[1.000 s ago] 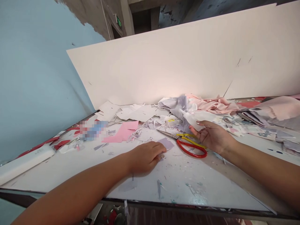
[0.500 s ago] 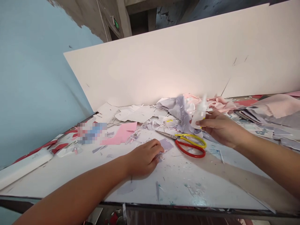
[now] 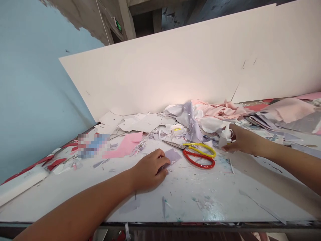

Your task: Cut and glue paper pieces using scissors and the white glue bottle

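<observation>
My right hand (image 3: 240,139) is closed round a small white squeeze bottle (image 3: 225,139) with a pointed nozzle. It is held upright, low over or on the table; I cannot tell which. My left hand (image 3: 151,170) rests on the table, fingers curled and fingertips at the near edge of a small lavender fabric piece (image 3: 173,155), which it partly covers. Between the hands lie scissors (image 3: 199,161) with one red and one yellow handle loop, their blades pointing to the far left.
A crumpled lavender cloth (image 3: 190,120), pink fabric (image 3: 223,110) and white paper pieces (image 3: 142,122) lie along the back. A pink sheet (image 3: 125,145) is left of the scissors. Behind stands a white board (image 3: 160,73). A white roll (image 3: 22,184) lies far left.
My right hand has brought the bottle down and to the right, away from the lavender cloth. My left hand has stayed at the lavender piece. The view has shifted slightly.
</observation>
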The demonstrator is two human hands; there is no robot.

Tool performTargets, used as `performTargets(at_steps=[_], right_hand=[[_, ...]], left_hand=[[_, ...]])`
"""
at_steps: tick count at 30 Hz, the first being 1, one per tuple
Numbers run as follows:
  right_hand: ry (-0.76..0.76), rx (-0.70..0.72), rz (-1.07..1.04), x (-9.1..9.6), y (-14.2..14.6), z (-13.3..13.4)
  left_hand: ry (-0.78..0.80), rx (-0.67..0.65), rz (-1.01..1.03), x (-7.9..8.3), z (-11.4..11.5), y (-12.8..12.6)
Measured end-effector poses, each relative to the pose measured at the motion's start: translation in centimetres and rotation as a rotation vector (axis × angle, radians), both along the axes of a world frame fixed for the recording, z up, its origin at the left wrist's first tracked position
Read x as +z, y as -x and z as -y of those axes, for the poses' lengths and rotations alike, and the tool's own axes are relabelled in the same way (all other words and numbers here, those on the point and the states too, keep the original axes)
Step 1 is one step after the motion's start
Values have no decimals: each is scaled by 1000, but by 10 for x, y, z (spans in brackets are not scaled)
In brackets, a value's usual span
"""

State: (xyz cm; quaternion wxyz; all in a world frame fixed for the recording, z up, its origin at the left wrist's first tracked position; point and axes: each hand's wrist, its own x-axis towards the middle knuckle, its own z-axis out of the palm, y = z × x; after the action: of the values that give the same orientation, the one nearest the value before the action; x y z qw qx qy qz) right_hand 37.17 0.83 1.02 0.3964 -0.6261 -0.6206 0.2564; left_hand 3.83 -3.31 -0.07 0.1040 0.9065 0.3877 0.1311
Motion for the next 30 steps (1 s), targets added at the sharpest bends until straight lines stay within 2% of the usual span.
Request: performTargets(at_steps=[4, 10, 16, 18, 21, 22, 24, 26, 27, 30], right_hand=[[51, -69, 194, 6, 0, 3], [-71, -37, 269, 19, 7, 10], [-164, -25, 541, 25, 22, 21], [-251, -72, 672, 24, 28, 25], [-510, -157, 891, 20, 44, 35], [-599, -116, 935, 19, 52, 39], [-657, 110, 965, 15, 71, 45], [-576, 410, 967, 11, 92, 49], [-524, 502, 955, 8, 101, 49], [-429, 655, 912, 2, 122, 45]], left_hand=[[8, 4, 31, 0, -1, 2], [9, -4, 37, 1, 0, 2], [29, -1, 47, 3, 2, 1], [18, -19, 41, 3, 2, 1], [16, -27, 44, 2, 2, 1], [16, -30, 45, 2, 2, 1], [12, -39, 45, 2, 2, 1], [-4, -50, 40, 2, 2, 0], [-13, -54, 37, 2, 2, 0], [-23, -63, 28, 2, 2, 0]])
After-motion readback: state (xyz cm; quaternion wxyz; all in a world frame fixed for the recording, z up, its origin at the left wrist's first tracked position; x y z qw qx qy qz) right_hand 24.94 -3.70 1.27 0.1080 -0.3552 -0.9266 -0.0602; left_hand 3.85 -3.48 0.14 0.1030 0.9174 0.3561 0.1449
